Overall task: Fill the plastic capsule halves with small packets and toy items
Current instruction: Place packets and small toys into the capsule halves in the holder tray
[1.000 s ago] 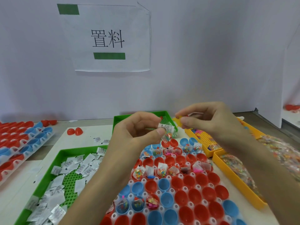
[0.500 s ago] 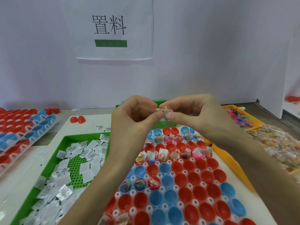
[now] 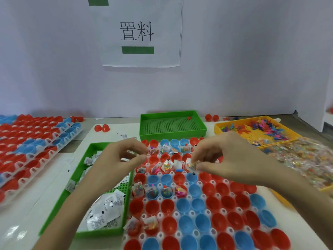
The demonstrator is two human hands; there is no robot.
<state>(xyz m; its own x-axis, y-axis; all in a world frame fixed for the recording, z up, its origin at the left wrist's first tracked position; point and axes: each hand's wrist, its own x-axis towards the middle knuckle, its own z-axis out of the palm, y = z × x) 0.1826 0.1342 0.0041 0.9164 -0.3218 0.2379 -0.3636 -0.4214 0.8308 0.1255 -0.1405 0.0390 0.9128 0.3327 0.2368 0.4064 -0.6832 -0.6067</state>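
A white holder tray [image 3: 223, 211] in front of me carries rows of red and blue capsule halves [image 3: 185, 204]. Several halves in the far rows hold small packets. My right hand [image 3: 227, 159] pinches a clear packet of coloured bits [image 3: 192, 165] between thumb and fingers, low over a red half in the third row. My left hand [image 3: 122, 161] hovers at the tray's left edge with curled fingers that hold small white packets [image 3: 125, 159]. Under that hand, a green tray [image 3: 81, 170] holds many white packets [image 3: 106, 208].
An almost bare green tray [image 3: 173, 125] stands behind the holder. A yellow tray [image 3: 219, 127] of coloured toy items and a heap of clear packets [image 3: 306, 159] lie at the right. More capsule trays [image 3: 36, 141] fill the left. Loose red halves [image 3: 101, 127] lie near the wall.
My hands met above the tray, then parted. The right hand came down to the capsule rows with a packet, and the left hand dropped to the left.
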